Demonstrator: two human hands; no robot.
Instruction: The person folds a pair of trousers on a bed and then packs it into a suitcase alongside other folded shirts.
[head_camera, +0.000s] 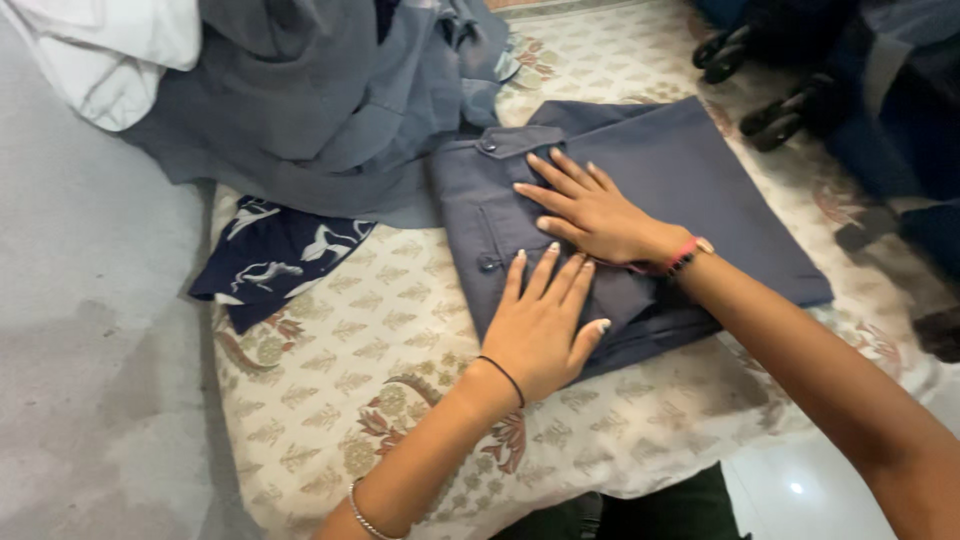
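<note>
Head view, looking down at a patterned cloth (330, 370) spread over a pad.

Trousers (690, 190): grey-blue, folded flat, lying at centre-right of the cloth, waistband end toward 9 o'clock. Two buttons visible on that end, one near 11 o'clock of the fold, one near 8 o'clock.

Left hand (540, 325): palm down, fingers spread and flat, pressing the lower edge of the trousers at about 6 o'clock of the fold. Nothing gripped. Thin black band on the wrist, a metal bangle further down the forearm.

Right hand (590, 215): palm down, fingers spread, pointing toward 10 o'clock, flat on the trousers just above the left hand. Nothing gripped. Red and black band at the wrist. The two hands lie close, fingertips nearly meeting.

Heap (320, 90) of grey garments: at 11 o'clock, overlapping the top edge of the cloth and touching the trousers' waistband end.

Dark blue printed fabric (270, 255): at 9 o'clock, partly under the heap.

White garment (110, 50): far corner at 10 o'clock.

Dark wheeled bags (880, 90): at 2 o'clock, off the cloth.
</note>
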